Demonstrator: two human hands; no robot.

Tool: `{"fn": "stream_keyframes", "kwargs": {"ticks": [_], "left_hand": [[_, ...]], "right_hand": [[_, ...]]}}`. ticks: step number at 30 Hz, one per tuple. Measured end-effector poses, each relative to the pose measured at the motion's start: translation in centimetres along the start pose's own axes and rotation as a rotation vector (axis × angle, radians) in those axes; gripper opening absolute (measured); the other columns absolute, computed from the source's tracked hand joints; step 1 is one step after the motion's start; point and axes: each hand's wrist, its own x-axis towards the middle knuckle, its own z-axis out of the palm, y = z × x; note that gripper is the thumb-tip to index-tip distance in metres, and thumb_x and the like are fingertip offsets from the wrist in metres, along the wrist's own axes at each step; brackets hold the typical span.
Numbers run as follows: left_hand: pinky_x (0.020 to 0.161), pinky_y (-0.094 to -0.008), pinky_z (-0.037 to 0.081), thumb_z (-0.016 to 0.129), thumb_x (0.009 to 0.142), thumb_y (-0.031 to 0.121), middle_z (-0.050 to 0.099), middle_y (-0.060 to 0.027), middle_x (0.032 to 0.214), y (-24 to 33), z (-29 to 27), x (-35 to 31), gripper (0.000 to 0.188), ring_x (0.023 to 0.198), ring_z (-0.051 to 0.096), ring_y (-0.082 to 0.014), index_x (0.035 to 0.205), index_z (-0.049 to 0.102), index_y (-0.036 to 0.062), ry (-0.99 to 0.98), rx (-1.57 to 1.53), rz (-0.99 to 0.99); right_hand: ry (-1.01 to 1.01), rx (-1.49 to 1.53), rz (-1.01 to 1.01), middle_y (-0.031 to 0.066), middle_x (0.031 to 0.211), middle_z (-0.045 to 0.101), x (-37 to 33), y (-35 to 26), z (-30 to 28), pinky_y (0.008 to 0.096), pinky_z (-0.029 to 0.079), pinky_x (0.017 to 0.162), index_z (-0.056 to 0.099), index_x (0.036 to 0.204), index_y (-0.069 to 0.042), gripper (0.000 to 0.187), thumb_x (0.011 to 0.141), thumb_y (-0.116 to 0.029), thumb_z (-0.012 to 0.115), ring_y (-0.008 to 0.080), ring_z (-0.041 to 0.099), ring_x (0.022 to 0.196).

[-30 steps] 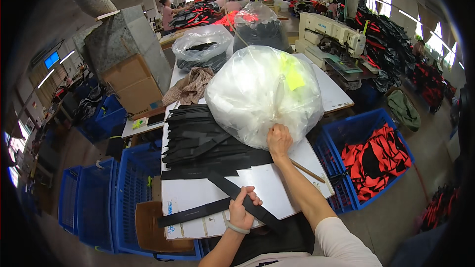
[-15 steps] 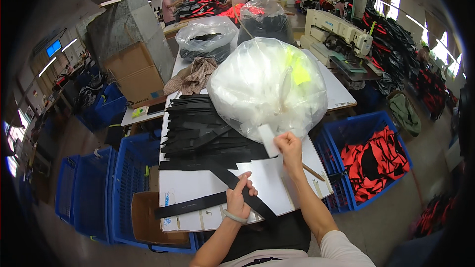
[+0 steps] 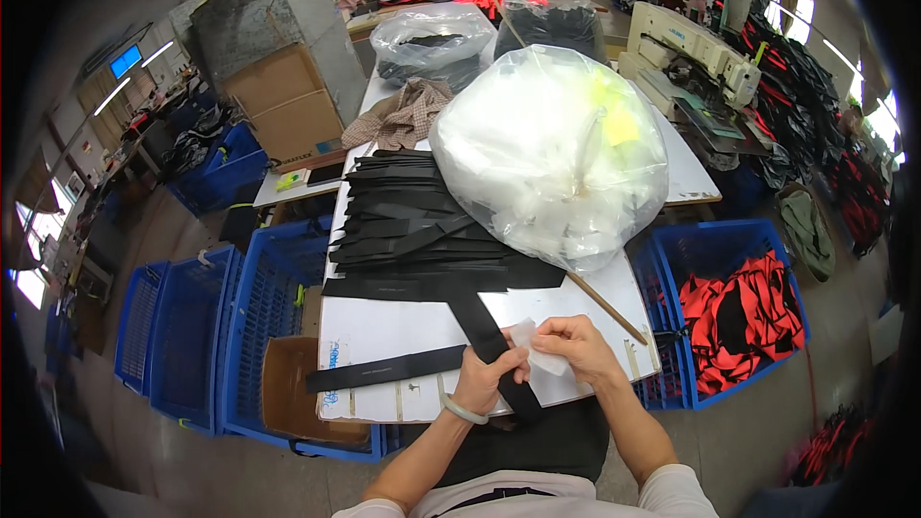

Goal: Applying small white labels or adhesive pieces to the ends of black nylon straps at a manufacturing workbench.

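Note:
At the near edge of the white table (image 3: 384, 331), my left hand (image 3: 484, 379) is closed on a black fabric strap (image 3: 473, 319) that runs slantwise under its thumb. Pinched in my right hand (image 3: 580, 345) is a small, thin, whitish sheet (image 3: 547, 362), which reaches over to my left fingertips. Another black strap (image 3: 389, 370) lies flat, with its right end at my left hand. Beyond both hands, many more black straps (image 3: 403, 221) lie side by side in a layered pile. A large clear plastic bag (image 3: 547, 158) of white pieces, with a yellow patch, rests beside them.
A wooden stick (image 3: 609, 309) lies right of my hands. Blue crates stand on both sides; the right crate (image 3: 734, 393) holds red and black pieces, the left crate (image 3: 251, 326) a cardboard box (image 3: 288, 388). Farther back are a checked cloth (image 3: 408, 115) and a sewing machine (image 3: 696, 43).
My right hand has come from the bag's near edge toward me, bringing the whitish sheet to my left hand. My left thumb now presses on the strap. The view has shifted slightly.

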Motion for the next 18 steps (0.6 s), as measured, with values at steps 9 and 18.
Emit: {"fn": "stream_keyframes", "kwargs": {"ticks": [9, 18], "left_hand": [[0.053, -0.0220, 0.043, 0.069, 0.077, 0.001, 0.060, -0.0044, 0.068, 1.2, 0.3, -0.5, 0.017, 0.055, 0.054, -0.0096, 0.093, 0.066, -0.0031, 0.037, 0.156, -0.011], [0.051, -0.0218, 0.045, 0.071, 0.080, 0.002, 0.060, -0.0057, 0.070, 0.5, 0.6, -0.6, 0.012, 0.054, 0.054, -0.0101, 0.086, 0.061, -0.0003, 0.144, 0.041, 0.097]], "right_hand": [[-0.049, -0.117, -0.014, 0.0024, 0.082, 0.065, -1.3, -1.0, 0.9, 0.0196, 0.044, 0.064, 0.065, 0.092, 0.000, 0.026, 0.075, -0.014, 0.080, 0.0053, 0.057, 0.072], [0.182, -0.793, -0.378, 0.0065, 0.075, 0.062, -1.8, 0.2, 2.7, 0.0257, 0.044, 0.059, 0.066, 0.088, 0.001, 0.024, 0.076, -0.016, 0.078, 0.0136, 0.056, 0.065]]}}
